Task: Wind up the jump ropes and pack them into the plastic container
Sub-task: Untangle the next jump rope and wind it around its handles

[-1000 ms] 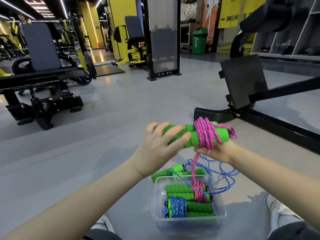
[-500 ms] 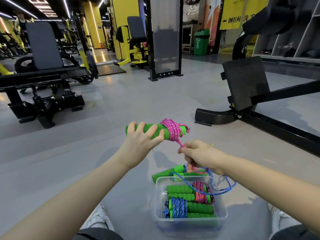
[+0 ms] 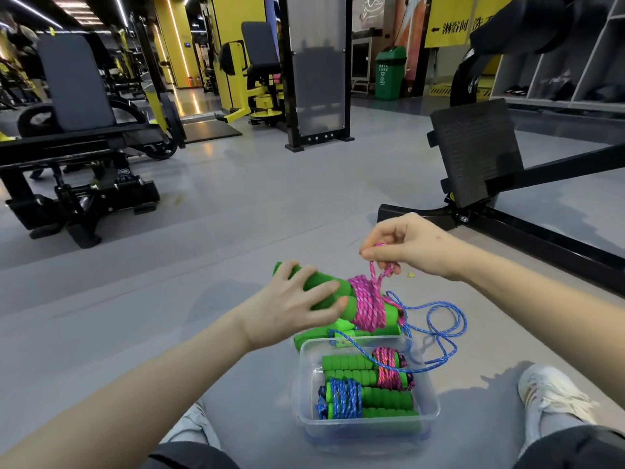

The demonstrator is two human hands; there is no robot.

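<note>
**Pink cord almost wound, tail pinched short**

Right hand (image 3: 416,247) pinches the short free tail of the pink rope (image 3: 367,306) between thumb and fingertips, at 1 o'clock above the bundle. Left hand (image 3: 294,306) grips the 2 green foam handles (image 3: 324,292) by their left end, fingers curled over them. The pink coils sit round their right half.

Just below, at 6 o'clock, the clear plastic container (image 3: 429,411) stands on the grey floor (image 3: 236,231) between the shoes (image 3: 554,397). It holds 2 wound bundles: a pink-wound pair (image 3: 389,365) at its 12 o'clock side and a blue-wound pair (image 3: 341,399) at 6 o'clock. A loose blue rope (image 3: 439,326) sprawls at 3 o'clock, its cord crossing the rim.

Likely trouble: the tail slips before it is tucked and the coils spring loose, or the blue cord snags the bundle as it goes down into the container
</note>
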